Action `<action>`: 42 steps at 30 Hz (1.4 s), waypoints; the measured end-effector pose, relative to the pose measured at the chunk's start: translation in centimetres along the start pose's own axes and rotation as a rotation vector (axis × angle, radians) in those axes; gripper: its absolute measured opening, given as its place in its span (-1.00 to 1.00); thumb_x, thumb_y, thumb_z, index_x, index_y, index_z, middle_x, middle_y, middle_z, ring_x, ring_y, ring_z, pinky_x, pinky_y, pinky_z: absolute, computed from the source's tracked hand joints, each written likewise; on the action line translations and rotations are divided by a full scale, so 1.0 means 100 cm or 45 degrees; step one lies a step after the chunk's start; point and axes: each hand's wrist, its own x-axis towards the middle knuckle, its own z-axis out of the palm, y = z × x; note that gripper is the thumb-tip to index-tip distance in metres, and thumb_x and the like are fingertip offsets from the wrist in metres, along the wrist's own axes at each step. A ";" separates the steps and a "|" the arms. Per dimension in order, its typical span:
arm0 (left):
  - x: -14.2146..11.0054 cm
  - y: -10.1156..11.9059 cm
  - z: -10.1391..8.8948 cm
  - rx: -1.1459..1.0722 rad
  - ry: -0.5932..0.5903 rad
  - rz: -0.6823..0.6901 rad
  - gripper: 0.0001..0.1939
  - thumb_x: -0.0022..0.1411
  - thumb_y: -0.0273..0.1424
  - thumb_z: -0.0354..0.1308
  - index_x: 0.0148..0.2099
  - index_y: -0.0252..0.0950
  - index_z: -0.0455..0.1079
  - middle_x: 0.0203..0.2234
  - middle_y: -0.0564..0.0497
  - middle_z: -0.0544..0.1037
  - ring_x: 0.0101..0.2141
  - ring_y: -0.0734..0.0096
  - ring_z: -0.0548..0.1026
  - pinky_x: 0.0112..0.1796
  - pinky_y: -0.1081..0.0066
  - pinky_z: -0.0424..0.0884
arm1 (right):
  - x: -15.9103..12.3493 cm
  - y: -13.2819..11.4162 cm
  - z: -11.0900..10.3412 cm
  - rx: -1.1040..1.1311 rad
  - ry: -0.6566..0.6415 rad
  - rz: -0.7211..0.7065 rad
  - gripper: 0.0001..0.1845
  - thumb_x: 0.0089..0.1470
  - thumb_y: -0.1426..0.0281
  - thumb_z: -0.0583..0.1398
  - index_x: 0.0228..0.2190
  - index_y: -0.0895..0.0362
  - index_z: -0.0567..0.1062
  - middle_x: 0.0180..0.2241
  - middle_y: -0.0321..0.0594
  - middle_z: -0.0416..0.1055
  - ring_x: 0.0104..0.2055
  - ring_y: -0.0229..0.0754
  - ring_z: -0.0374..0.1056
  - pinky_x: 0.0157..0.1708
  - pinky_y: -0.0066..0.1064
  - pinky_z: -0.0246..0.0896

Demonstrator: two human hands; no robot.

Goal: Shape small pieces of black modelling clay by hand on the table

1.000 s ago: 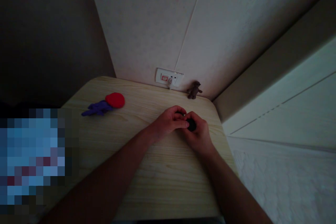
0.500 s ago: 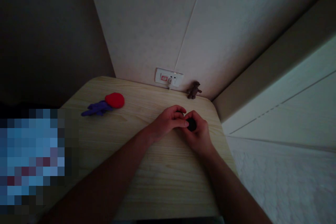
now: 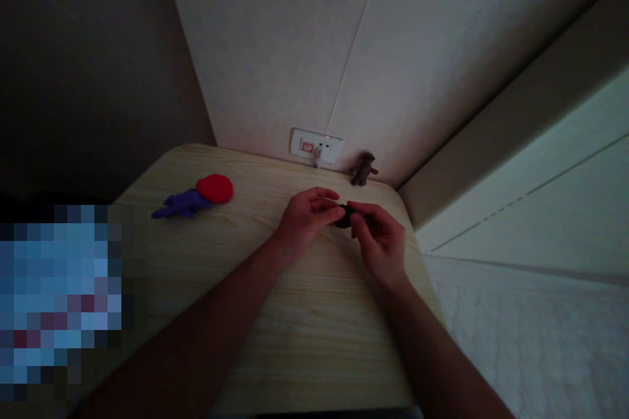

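A small, dark, roundish lump that looks like modelling clay (image 3: 345,217) is held between both hands over the wooden table. My left hand (image 3: 308,219) pinches its left side with thumb and fingers. On the other side, the thumb and forefinger of my right hand (image 3: 381,239) grip its right edge, with the remaining fingers curled in. Just beyond the hands, a little brown figure (image 3: 364,169) with arms and legs stands near the wall. To the left lies a flat red disc (image 3: 215,188), touching a purple figure-like piece (image 3: 181,203).
The light wooden table (image 3: 275,340) has rounded back corners and meets the wall behind. A white wall socket (image 3: 317,145) with a plug sits just above the back edge. At right rises a pale cabinet-like panel (image 3: 540,203). A pixelated blue patch covers the lower left.
My hands have moved slightly apart, the right one shifting rightwards. The dark lump, earlier mostly within the right hand, now sits between the fingertips of both hands. The other things have stayed put.
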 end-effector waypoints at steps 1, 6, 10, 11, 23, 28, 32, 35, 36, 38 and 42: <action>0.000 0.000 0.000 0.010 -0.002 0.005 -0.60 -0.11 -0.42 0.50 -0.19 -0.33 0.49 -0.46 0.06 0.63 -0.42 0.43 0.57 -0.23 0.36 0.45 | 0.000 0.000 0.000 0.017 0.006 0.007 -0.79 0.16 0.24 0.30 -0.21 0.07 0.60 -0.36 -0.19 0.57 -0.42 -0.20 0.44 -0.41 -0.32 0.38; -0.001 0.002 -0.001 0.048 0.006 0.038 -0.57 -0.14 -0.40 0.53 -0.19 -0.34 0.51 -0.46 0.05 0.64 -0.42 0.41 0.58 -0.23 0.35 0.46 | 0.001 0.003 0.000 0.027 -0.010 -0.003 -0.83 0.14 0.26 0.32 -0.26 0.09 0.62 -0.40 -0.20 0.58 -0.42 -0.20 0.46 -0.40 -0.34 0.39; 0.000 0.003 0.000 0.029 0.015 0.062 -0.55 -0.18 -0.41 0.55 -0.20 -0.33 0.51 -0.49 0.07 0.64 -0.44 0.43 0.57 -0.26 0.37 0.47 | 0.001 0.003 0.000 -0.019 -0.009 -0.011 -0.82 0.15 0.24 0.34 -0.27 0.09 0.62 -0.38 -0.20 0.60 -0.41 -0.20 0.48 -0.37 -0.35 0.41; 0.000 0.003 0.000 0.023 0.012 0.069 -0.54 -0.19 -0.41 0.56 -0.20 -0.33 0.50 -0.49 0.07 0.64 -0.44 0.44 0.57 -0.26 0.38 0.47 | 0.000 0.003 0.000 -0.017 -0.009 -0.017 -0.82 0.15 0.24 0.34 -0.28 0.09 0.62 -0.37 -0.20 0.61 -0.40 -0.21 0.49 -0.36 -0.35 0.41; -0.002 -0.001 0.002 0.181 -0.122 0.059 -0.74 0.06 -0.28 0.44 -0.27 -0.37 0.61 -0.42 -0.03 0.65 -0.40 0.43 0.54 -0.27 0.39 0.43 | -0.001 0.004 0.004 0.085 0.083 -0.085 -0.82 0.20 0.30 0.31 -0.15 0.04 0.59 -0.37 -0.26 0.57 -0.45 -0.27 0.45 -0.44 -0.41 0.38; -0.003 0.002 0.002 0.225 -0.101 0.077 -0.77 0.06 -0.27 0.43 -0.30 -0.34 0.64 -0.44 -0.01 0.65 -0.41 0.45 0.52 -0.30 0.42 0.42 | -0.001 0.004 0.002 0.041 0.102 -0.065 -0.83 0.17 0.28 0.33 -0.19 0.06 0.63 -0.30 -0.21 0.59 -0.38 -0.24 0.46 -0.40 -0.38 0.38; -0.003 0.003 0.001 0.314 -0.095 0.102 -0.77 0.06 -0.28 0.43 -0.29 -0.33 0.64 -0.44 -0.02 0.66 -0.40 0.42 0.54 -0.29 0.41 0.44 | 0.002 0.003 0.001 0.126 0.115 -0.001 -0.87 0.09 0.28 0.39 -0.35 0.08 0.63 -0.41 -0.25 0.56 -0.42 -0.24 0.43 -0.39 -0.38 0.36; -0.003 0.003 0.001 0.352 -0.102 0.138 -0.79 0.05 -0.29 0.42 -0.30 -0.33 0.64 -0.42 -0.04 0.68 -0.39 0.38 0.58 -0.26 0.37 0.48 | 0.004 0.002 0.001 0.193 0.096 0.056 -0.85 0.03 0.28 0.41 -0.43 0.09 0.62 -0.47 -0.28 0.54 -0.46 -0.26 0.40 -0.41 -0.38 0.35; -0.003 0.003 0.000 0.363 -0.105 0.149 -0.80 0.06 -0.30 0.42 -0.30 -0.33 0.64 -0.41 -0.04 0.69 -0.38 0.37 0.59 -0.25 0.36 0.49 | 0.005 0.002 0.001 0.196 0.092 0.074 -0.85 0.02 0.28 0.41 -0.45 0.09 0.62 -0.48 -0.28 0.54 -0.47 -0.26 0.39 -0.41 -0.38 0.35; -0.003 0.003 0.000 0.392 -0.101 0.175 -0.81 0.06 -0.32 0.41 -0.29 -0.34 0.64 -0.40 -0.06 0.69 -0.36 0.35 0.61 -0.24 0.35 0.51 | 0.005 0.001 0.001 0.185 0.083 0.102 -0.85 0.01 0.28 0.41 -0.47 0.08 0.61 -0.49 -0.30 0.53 -0.47 -0.26 0.38 -0.41 -0.38 0.35; -0.003 0.000 -0.001 0.470 -0.099 0.222 -0.82 0.07 -0.35 0.40 -0.29 -0.35 0.63 -0.39 -0.08 0.69 -0.34 0.33 0.62 -0.23 0.36 0.52 | 0.006 0.001 0.001 0.192 0.088 0.132 -0.84 -0.01 0.29 0.41 -0.50 0.08 0.59 -0.51 -0.31 0.51 -0.47 -0.27 0.37 -0.40 -0.39 0.34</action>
